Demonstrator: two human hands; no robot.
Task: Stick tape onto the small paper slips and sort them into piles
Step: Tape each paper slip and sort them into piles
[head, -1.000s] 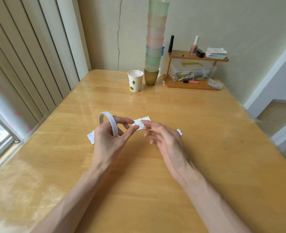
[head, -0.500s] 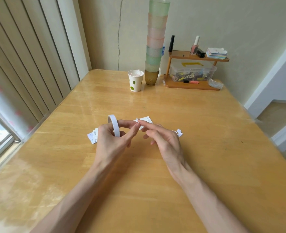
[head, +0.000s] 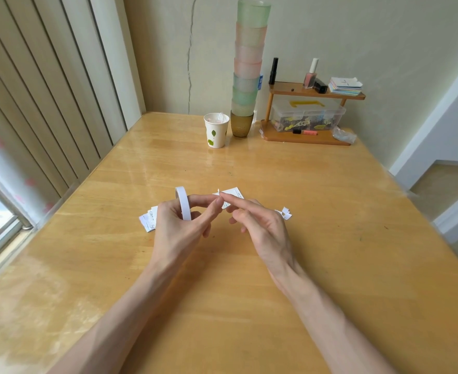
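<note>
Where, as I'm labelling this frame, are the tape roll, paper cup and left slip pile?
tape roll (head: 181,194): head view, outer band of ring.
paper cup (head: 216,133): head view, front wall.
left slip pile (head: 147,222): head view, top slip.

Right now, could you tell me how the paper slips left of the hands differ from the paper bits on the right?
The paper slips lie flat and overlap, with faint print; the paper bits are curled and stand up. The paper slips make the larger patch, partly behind the left hand; the paper bits are smaller, beside the right hand. Both are white, on the wooden table.
</note>
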